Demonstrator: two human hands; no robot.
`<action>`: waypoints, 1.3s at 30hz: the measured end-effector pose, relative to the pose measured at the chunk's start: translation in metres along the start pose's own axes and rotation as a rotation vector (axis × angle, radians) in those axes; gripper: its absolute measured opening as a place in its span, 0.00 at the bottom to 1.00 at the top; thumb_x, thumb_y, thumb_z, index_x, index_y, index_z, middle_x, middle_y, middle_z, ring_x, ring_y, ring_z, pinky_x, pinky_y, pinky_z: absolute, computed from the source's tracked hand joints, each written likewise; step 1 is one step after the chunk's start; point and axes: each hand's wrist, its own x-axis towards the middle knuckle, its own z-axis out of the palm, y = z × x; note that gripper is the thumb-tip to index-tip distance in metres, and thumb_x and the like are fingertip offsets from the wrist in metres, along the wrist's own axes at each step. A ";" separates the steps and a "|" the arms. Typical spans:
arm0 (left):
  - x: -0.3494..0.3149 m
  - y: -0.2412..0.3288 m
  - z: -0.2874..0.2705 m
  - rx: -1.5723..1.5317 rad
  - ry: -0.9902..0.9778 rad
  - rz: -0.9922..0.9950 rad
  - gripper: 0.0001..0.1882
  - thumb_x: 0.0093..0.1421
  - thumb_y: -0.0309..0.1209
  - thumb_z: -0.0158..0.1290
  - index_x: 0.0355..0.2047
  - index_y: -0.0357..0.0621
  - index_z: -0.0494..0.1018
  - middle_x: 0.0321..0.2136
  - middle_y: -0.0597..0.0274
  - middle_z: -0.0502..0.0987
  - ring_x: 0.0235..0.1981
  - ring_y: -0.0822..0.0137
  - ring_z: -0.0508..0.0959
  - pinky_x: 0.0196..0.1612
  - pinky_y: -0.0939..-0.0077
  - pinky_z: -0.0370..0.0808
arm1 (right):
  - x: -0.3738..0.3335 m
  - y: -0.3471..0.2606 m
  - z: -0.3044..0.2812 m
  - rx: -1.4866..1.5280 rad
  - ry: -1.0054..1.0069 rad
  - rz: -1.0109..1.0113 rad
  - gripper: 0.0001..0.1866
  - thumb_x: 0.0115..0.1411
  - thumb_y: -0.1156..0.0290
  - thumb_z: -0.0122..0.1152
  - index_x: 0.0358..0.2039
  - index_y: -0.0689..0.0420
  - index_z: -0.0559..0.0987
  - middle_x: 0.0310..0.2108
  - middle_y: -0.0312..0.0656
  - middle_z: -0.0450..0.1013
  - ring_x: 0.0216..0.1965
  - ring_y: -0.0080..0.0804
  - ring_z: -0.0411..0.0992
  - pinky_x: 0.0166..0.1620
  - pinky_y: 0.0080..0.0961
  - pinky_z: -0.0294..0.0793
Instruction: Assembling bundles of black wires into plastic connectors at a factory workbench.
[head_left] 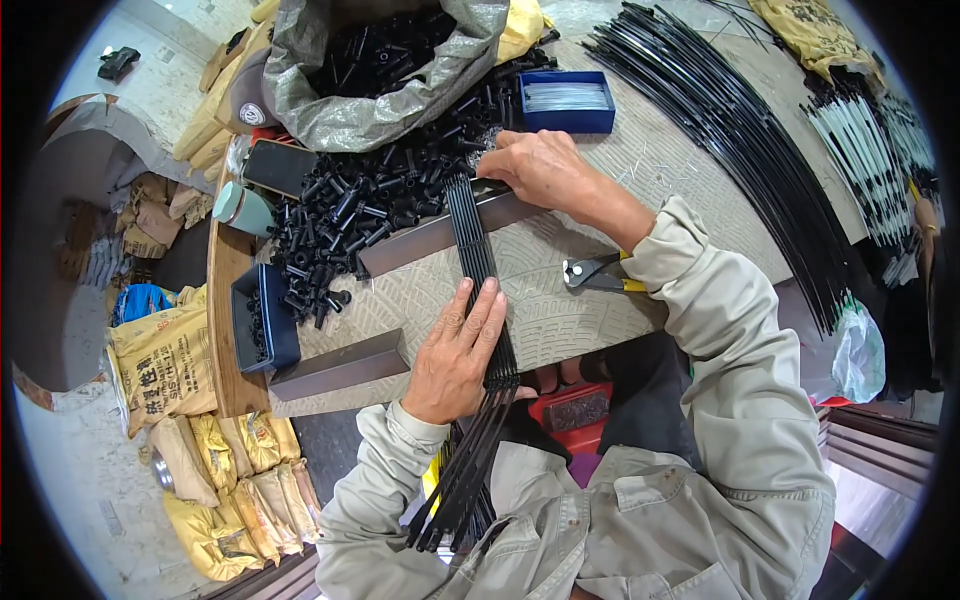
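Observation:
A flat bundle of thin black rods (468,230) runs from the table toward my lap, its near ends fanning out below the edge. My left hand (458,355) lies across the bundle with its fingers stretched over the top, and the thumb shows on the other side. Beyond the far rod ends, my right hand (540,170) is closed in a pinch; what its fingertips hold is too small to tell. Under the far part of the rods lies a brown metal angle bar (420,244). A heap of black plastic sleeves (345,205) spreads beside both.
Cutting pliers (592,273) with yellow-trimmed handles lie right of the rods. A blue box (567,105) holds thin pale pins. Long black rods (740,130) curve along the right. A grey woven sack (300,95), phone (280,168), cup (246,209) and dark blue bin (275,330) stand left.

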 end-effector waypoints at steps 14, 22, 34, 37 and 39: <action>-0.002 0.000 0.005 0.053 0.012 -0.002 0.44 0.48 0.54 0.53 0.56 0.33 0.56 0.58 0.46 0.55 0.59 0.44 0.55 0.57 0.58 0.59 | 0.000 -0.003 -0.001 -0.068 0.038 -0.031 0.06 0.53 0.71 0.56 0.31 0.48 0.80 0.26 0.37 0.71 0.25 0.38 0.73 0.25 0.33 0.70; -0.001 0.000 0.005 0.052 -0.022 -0.017 0.36 0.52 0.42 0.51 0.57 0.35 0.55 0.59 0.48 0.53 0.59 0.44 0.54 0.58 0.59 0.58 | -0.001 -0.001 -0.003 -0.064 0.034 -0.037 0.06 0.54 0.71 0.55 0.32 0.48 0.80 0.26 0.36 0.72 0.25 0.38 0.73 0.26 0.32 0.70; -0.002 -0.002 0.008 0.105 -0.029 -0.032 0.32 0.48 0.22 0.43 0.57 0.36 0.55 0.59 0.50 0.54 0.60 0.47 0.55 0.59 0.61 0.57 | 0.000 -0.003 -0.002 -0.059 0.020 -0.051 0.07 0.52 0.71 0.54 0.30 0.47 0.80 0.29 0.42 0.72 0.28 0.41 0.74 0.27 0.34 0.71; -0.002 -0.002 0.008 0.092 -0.025 -0.029 0.32 0.48 0.21 0.43 0.57 0.36 0.55 0.59 0.49 0.54 0.60 0.47 0.54 0.59 0.61 0.57 | 0.001 -0.004 -0.003 -0.044 0.045 -0.061 0.07 0.52 0.70 0.53 0.29 0.48 0.80 0.27 0.42 0.72 0.27 0.41 0.74 0.26 0.34 0.71; -0.003 -0.005 0.010 0.144 -0.025 -0.007 0.32 0.49 0.25 0.45 0.57 0.36 0.55 0.59 0.49 0.54 0.60 0.47 0.54 0.59 0.61 0.58 | 0.003 -0.006 -0.003 -0.033 0.046 -0.050 0.06 0.52 0.71 0.53 0.28 0.49 0.79 0.27 0.41 0.72 0.27 0.41 0.74 0.26 0.35 0.70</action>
